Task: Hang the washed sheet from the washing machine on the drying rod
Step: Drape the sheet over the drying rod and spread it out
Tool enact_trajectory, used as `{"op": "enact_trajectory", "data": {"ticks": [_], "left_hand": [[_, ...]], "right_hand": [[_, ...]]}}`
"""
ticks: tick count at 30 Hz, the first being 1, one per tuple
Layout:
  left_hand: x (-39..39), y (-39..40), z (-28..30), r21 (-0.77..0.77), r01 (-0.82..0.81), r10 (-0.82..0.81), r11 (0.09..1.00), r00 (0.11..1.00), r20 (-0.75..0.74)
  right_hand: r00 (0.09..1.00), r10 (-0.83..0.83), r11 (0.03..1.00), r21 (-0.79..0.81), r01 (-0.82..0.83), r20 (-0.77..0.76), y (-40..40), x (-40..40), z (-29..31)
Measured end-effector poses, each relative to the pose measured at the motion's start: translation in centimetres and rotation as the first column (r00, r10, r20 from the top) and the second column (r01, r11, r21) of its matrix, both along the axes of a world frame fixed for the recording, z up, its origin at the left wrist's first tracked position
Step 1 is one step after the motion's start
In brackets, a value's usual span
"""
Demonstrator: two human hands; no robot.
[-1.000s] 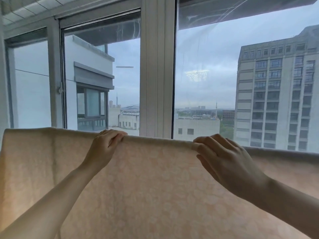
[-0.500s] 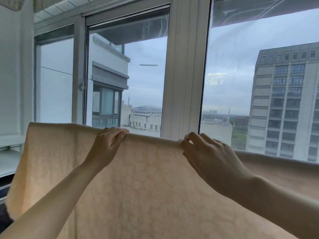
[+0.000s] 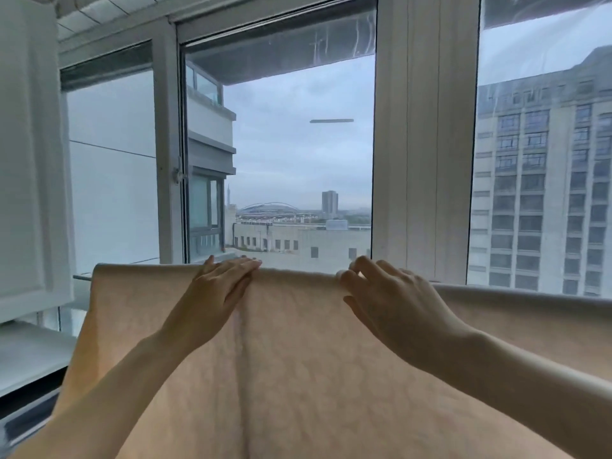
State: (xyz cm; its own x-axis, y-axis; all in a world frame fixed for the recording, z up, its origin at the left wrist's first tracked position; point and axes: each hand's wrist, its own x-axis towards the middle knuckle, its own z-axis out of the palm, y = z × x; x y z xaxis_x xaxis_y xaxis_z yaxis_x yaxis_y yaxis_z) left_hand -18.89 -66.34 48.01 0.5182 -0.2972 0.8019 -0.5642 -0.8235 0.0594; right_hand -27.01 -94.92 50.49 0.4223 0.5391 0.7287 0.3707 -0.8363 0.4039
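I see a wide white-framed window [image 3: 420,134] filling the background. In front of it a pale peach patterned fabric sheet [image 3: 298,359] hangs draped over a line at its top fold, the rod itself hidden. My left hand [image 3: 218,286] lies flat on that fold, fingers straight and together. My right hand [image 3: 390,299] rests beside it, fingers loosely curled, slightly spread.

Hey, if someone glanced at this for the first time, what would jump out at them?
A pale peach sheet fills the lower half, draped over a rod that it hides. The left hand lies flat on its top edge left of centre; the right hand rests on that edge to the right, fingers bent. Behind, tall windows show a grey sky and a high-rise on the right.
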Motion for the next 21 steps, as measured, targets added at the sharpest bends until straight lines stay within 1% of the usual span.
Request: {"op": "enact_trajectory", "data": {"ticks": [2, 4, 7, 9, 11, 13, 18, 21], "left_hand": [[0.7, 1.6, 0.0, 0.054, 0.019, -0.022, 0.998, 0.999, 0.042], [1.2, 2.8, 0.1, 0.058, 0.067, -0.070, 0.996, 0.996, 0.053], [1.8, 4.2, 0.1, 0.021, 0.169, -0.170, 0.985, 0.984, 0.048], [2.0, 5.0, 0.0, -0.009, 0.195, -0.194, 0.981, 0.979, 0.065], [2.5, 6.2, -0.2, -0.059, 0.206, -0.204, 0.977, 0.978, 0.046], [3.1, 7.9, -0.6, -0.093, 0.189, -0.188, 0.978, 0.982, 0.021], [3.9, 11.7, -1.0, -0.129, 0.020, -0.017, 0.991, 1.000, 0.021], [4.8, 13.6, -0.5, -0.118, -0.044, 0.045, 0.992, 0.999, 0.007]], "right_hand": [[1.000, -0.008, 1.000, 0.015, 0.008, -0.003, 2.7, 0.9, -0.1], [1.000, -0.025, 1.000, 0.012, 0.025, -0.001, 4.9, 1.7, -0.1], [0.999, -0.050, 0.999, -0.002, 0.050, -0.014, 7.3, 2.6, -0.2], [0.998, -0.063, 0.998, -0.004, 0.063, -0.018, 8.3, 3.0, -0.1], [0.998, -0.062, 0.998, -0.007, 0.062, -0.023, 9.1, 3.3, 0.0], [0.999, -0.039, 0.999, -0.013, 0.039, -0.024, 9.9, 3.7, 0.0], [1.000, 0.014, 1.000, -0.027, -0.014, -0.012, 11.9, 5.2, 0.1], [0.998, 0.058, 0.998, -0.036, -0.059, -0.040, 13.1, 6.3, 0.2]]}}
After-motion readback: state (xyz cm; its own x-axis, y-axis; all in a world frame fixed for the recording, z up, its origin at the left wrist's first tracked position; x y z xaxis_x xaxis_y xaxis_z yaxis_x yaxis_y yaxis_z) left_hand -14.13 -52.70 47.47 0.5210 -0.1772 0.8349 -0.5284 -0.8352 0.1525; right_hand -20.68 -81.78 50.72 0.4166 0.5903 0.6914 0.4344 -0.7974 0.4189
